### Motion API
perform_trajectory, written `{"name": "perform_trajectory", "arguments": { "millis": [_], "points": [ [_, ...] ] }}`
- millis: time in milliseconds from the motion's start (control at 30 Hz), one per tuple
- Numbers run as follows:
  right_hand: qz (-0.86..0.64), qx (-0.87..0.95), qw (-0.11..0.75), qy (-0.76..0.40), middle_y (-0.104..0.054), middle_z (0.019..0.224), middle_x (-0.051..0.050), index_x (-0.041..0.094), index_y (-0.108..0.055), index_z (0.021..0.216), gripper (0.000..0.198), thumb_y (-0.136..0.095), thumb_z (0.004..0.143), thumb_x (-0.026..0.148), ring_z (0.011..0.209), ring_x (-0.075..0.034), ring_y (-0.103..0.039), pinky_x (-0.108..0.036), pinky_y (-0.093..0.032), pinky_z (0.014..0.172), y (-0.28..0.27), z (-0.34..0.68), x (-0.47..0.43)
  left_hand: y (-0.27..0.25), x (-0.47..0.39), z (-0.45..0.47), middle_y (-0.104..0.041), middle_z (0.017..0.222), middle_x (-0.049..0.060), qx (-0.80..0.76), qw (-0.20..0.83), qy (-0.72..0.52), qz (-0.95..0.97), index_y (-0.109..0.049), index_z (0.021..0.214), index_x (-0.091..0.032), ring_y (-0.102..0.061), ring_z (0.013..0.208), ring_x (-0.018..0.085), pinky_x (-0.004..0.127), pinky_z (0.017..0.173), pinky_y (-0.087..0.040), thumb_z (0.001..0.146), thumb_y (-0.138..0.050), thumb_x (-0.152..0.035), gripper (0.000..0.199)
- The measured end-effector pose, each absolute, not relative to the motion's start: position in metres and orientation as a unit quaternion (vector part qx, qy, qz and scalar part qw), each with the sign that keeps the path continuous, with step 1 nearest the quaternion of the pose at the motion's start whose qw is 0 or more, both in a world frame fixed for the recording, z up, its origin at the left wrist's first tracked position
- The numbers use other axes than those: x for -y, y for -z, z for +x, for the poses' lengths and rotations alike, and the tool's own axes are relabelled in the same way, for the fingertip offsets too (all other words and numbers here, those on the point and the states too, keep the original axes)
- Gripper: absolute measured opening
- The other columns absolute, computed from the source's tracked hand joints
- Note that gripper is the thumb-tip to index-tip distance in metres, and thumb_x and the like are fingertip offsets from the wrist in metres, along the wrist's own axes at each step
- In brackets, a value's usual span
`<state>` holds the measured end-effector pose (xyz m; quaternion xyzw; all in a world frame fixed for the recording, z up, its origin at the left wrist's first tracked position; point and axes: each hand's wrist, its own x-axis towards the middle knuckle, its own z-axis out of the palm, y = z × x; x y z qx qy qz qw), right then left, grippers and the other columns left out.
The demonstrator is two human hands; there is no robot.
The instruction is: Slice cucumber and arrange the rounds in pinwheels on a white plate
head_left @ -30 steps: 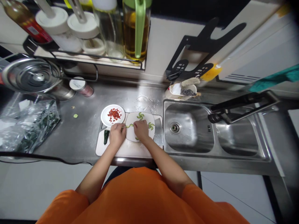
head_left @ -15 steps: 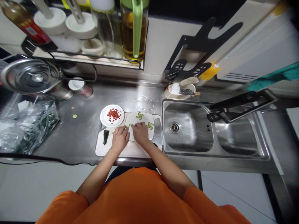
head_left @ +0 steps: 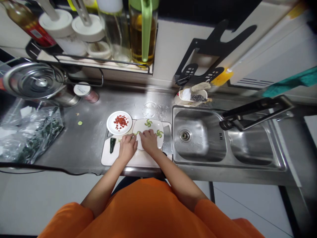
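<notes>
A white square plate (head_left: 141,124) rests on a pale cutting board (head_left: 143,160), with pinwheels of thin cucumber slices (head_left: 148,122) at its back and right (head_left: 159,133). My left hand (head_left: 127,147) is at the plate's left edge, its fingers bent and close together; what is under the fingertips is hidden. My right hand (head_left: 149,141) reaches over the plate, fingers drawn together, its fingertips on a small green cucumber slice (head_left: 138,133) between the hands. On the board's left lies a dark green cucumber piece (head_left: 112,145). A knife blade (head_left: 167,132) shows right of the plate.
A white round dish (head_left: 109,123) of red goji berries stands behind my left hand. Right of the board is a double steel sink (head_left: 198,155) with a black faucet (head_left: 247,110). Leftward are a plastic bag of greens (head_left: 42,138), a lidded pot (head_left: 37,81) and a jar (head_left: 86,92).
The view has shifted very slightly. Both hands stay in nearly the same place at the plate, and nothing else has visibly moved.
</notes>
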<state>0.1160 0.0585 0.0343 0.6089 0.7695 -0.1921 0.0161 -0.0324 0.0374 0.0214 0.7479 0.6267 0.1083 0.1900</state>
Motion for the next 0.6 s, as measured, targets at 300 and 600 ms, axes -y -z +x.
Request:
{"name": "perform_trajectory", "arguments": {
  "millis": [300, 600],
  "points": [
    [0.616, -0.757, 0.002, 0.218, -0.055, 0.117, -0.011, 0.026, -0.055, 0.125, 0.038, -0.035, 0.092, 0.023, 0.110, -0.027, -0.033, -0.038, -0.032, 0.080, -0.036, 0.119, -0.059, -0.027, -0.043, -0.052, -0.061, 0.114, 0.009, -0.655, 0.218, -0.205, 0.694, -0.063, 0.110, -0.019, -0.054, 0.107, 0.021, 0.036, 0.097, -0.041, 0.084, -0.045, -0.023, 0.033],
    [0.638, -0.738, -0.026, 0.218, -0.059, 0.115, -0.010, 0.024, -0.059, 0.120, 0.036, -0.035, 0.093, 0.026, 0.112, -0.027, -0.035, -0.037, -0.031, 0.082, -0.034, 0.127, -0.052, -0.018, -0.041, -0.075, -0.064, 0.106, 0.010, -0.727, 0.218, -0.132, 0.638, -0.064, 0.107, -0.019, -0.057, 0.099, 0.024, 0.036, 0.088, -0.045, 0.080, -0.049, -0.028, 0.032]
  ]
}}
